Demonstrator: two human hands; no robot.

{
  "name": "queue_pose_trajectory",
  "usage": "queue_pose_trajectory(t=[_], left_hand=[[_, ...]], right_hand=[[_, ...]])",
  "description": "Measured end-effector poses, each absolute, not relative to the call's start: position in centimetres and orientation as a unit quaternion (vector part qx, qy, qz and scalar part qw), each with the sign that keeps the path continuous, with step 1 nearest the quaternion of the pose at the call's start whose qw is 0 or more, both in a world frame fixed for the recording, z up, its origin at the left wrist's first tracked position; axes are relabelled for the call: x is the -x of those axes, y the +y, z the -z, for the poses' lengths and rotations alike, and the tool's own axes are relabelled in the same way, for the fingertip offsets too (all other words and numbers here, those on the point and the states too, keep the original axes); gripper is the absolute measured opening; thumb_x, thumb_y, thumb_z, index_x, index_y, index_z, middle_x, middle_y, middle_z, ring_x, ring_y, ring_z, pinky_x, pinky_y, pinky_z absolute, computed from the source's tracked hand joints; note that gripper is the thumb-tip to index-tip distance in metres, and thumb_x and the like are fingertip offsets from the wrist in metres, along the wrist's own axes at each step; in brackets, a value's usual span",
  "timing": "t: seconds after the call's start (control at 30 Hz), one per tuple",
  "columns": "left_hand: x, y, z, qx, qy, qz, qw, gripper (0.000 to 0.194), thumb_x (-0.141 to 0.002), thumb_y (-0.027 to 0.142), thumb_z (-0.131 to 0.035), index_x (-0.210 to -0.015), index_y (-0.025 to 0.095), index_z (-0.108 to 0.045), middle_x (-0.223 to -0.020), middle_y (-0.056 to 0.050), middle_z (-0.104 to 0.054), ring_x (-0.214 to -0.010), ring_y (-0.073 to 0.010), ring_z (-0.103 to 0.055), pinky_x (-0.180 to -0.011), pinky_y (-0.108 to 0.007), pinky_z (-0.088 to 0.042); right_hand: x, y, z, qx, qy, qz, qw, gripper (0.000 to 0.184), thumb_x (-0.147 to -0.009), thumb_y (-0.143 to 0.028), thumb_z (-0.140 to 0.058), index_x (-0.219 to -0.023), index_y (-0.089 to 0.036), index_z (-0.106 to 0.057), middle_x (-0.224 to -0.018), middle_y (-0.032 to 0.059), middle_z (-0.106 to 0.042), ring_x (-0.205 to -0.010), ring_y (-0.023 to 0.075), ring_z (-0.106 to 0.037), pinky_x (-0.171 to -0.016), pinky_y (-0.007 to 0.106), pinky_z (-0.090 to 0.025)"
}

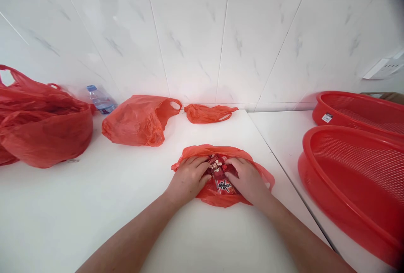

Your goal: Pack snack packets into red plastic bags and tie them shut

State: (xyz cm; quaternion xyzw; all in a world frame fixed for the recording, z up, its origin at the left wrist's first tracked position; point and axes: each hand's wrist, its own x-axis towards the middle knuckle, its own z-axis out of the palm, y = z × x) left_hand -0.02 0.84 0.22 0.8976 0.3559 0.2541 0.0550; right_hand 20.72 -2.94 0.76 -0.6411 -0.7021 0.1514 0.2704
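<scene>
A red plastic bag (202,152) lies open on the white table (94,205) right in front of me. Inside it are several small red packets (222,185) with white print. My left hand (188,177) rests on the bag's left side, fingers curled onto the packets. My right hand (248,179) lies on the right side, fingers bent and pressing on the packets. Both hands touch the packets and the bag's film; neither lifts anything.
A filled red bag (137,120) and a flat crumpled red bag (208,113) lie near the tiled wall. A large stuffed red bag (41,123) sits far left, a water bottle (101,100) behind it. Two red mesh baskets (356,172) stand at right.
</scene>
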Motion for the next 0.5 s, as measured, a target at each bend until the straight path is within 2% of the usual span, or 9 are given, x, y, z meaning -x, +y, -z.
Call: queue_pose_trajectory(t=[0.13,0.23,0.3,0.37,0.5], left_hand=[[0.09,0.73,-0.48,-0.879,0.388,-0.273,0.049,0.032,-0.087,0.024,-0.052,-0.119,0.022,-0.054,-0.125,-0.007,-0.058,-0.108,-0.0232,-0.056,-0.088,-0.039,-0.05],[0.13,0.55,-0.66,-0.841,0.454,-0.292,0.03,0.041,-0.089,0.025,-0.049,-0.129,0.023,-0.045,-0.114,-0.007,-0.062,-0.098,-0.0208,-0.061,-0.075,-0.032,-0.054],[0.22,0.49,-0.66,-0.828,0.473,-0.299,0.016,0.04,-0.089,0.027,-0.048,-0.129,0.024,-0.045,-0.104,-0.006,-0.066,-0.091,-0.0196,-0.063,-0.07,-0.029,-0.054],[0.33,0.5,-0.58,-0.832,0.454,-0.318,0.01,0.034,-0.09,0.027,-0.047,-0.123,0.024,-0.051,-0.103,-0.005,-0.067,-0.091,-0.0188,-0.064,-0.073,-0.029,-0.054],[0.42,0.4,-0.53,-0.853,0.362,-0.377,-0.001,0.025,-0.089,0.02,-0.048,-0.112,0.022,-0.057,-0.112,-0.006,-0.065,-0.1,-0.0178,-0.062,-0.083,-0.03,-0.053]], right_hand=[[-20.5,-2.98,-1.1,0.656,-0.672,-0.166,0.3,0.032,-0.087,-0.027,-0.043,-0.118,-0.026,-0.052,-0.116,0.0036,-0.06,-0.107,0.0207,-0.055,-0.089,0.04,-0.047],[-20.35,-3.04,-1.31,0.671,-0.643,-0.157,0.334,0.04,-0.089,-0.031,-0.04,-0.128,-0.023,-0.043,-0.127,0.0068,-0.054,-0.115,0.0223,-0.053,-0.092,0.042,-0.047],[-20.35,-3.09,-1.32,0.674,-0.632,-0.157,0.348,0.046,-0.088,-0.033,-0.042,-0.133,-0.023,-0.037,-0.135,0.0077,-0.048,-0.119,0.0231,-0.05,-0.093,0.042,-0.046],[-20.43,-3.14,-1.26,0.669,-0.63,-0.167,0.357,0.049,-0.088,-0.033,-0.044,-0.135,-0.024,-0.034,-0.137,0.0074,-0.047,-0.119,0.0231,-0.051,-0.093,0.042,-0.047],[-20.77,-3.19,-1.26,0.634,-0.651,-0.153,0.387,0.033,-0.089,-0.031,-0.042,-0.121,-0.025,-0.049,-0.123,0.0061,-0.056,-0.107,0.0217,-0.058,-0.086,0.039,-0.05]])
